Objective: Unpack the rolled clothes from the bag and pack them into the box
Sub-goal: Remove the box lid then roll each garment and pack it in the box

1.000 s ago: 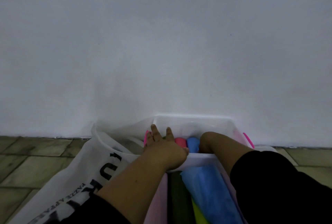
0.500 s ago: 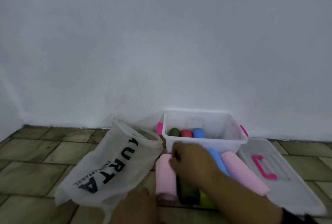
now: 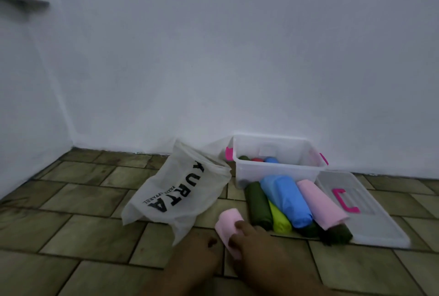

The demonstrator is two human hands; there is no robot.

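So: a room corner, white wall, greenish tiled floor. A clear plastic box stands against the wall with pink latches at both ends and its top open. Inside, three roll ends show in a row: green, red, blue.

The lid lies flat on the tiles just right of the box, pink handle facing up.

A pile of rolled clothes lies between the box and the person, far ends up against the box's front wall. From the left: dark green roll, lime roll, blue roll riding on top, long pink roll. One more dark roll pokes out beneath the long pink one's near end. The whole pile sits between the hands and the box.

The white bag, printed KURTA, lies slumped on the floor left of the box.

Both hands are low in view and blurred. The right hand grips the small pink roll, fingers curled over its near end. That roll is outside the box, between the bag and the pile, just beside the dark green roll. Whether it rests on the tiles, I cannot tell.

The left hand is close beside the small pink roll's left side. Whether it touches the roll, and how its fingers lie, I cannot tell.
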